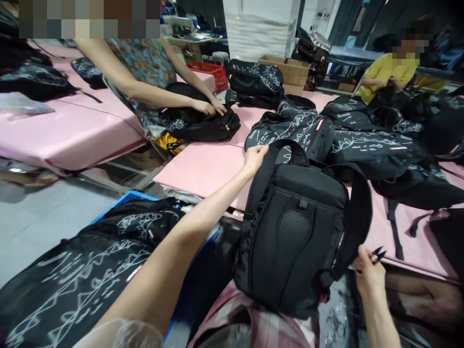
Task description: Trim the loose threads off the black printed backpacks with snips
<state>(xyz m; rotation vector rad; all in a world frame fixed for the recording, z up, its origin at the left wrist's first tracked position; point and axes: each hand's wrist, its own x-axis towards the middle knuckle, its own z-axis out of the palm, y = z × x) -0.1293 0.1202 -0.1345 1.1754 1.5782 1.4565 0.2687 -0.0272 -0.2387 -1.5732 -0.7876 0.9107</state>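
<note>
A black backpack [297, 232] leans upright in front of me, its padded back panel facing me, against the edge of the pink table. My left hand [256, 158] is closed on its left shoulder strap [261, 181], near the top. At the lower end of the right shoulder strap [358, 217], my right hand [369, 273] is closed around small black thread snips [378, 253], their points sticking out past the fingers. Those fingers also touch or pinch the strap's edge; which one, I cannot tell. The top handle [299, 153] stands up between the straps.
Several black backpacks with white line prints [300, 128] lie on the pink table [203, 169]. At lower left, more printed bags [83, 270] fill a blue crate [132, 195]. Across the table, a co-worker's hands [210, 107] work on a black bag [203, 128]. Another person in yellow [391, 72] sits farther back.
</note>
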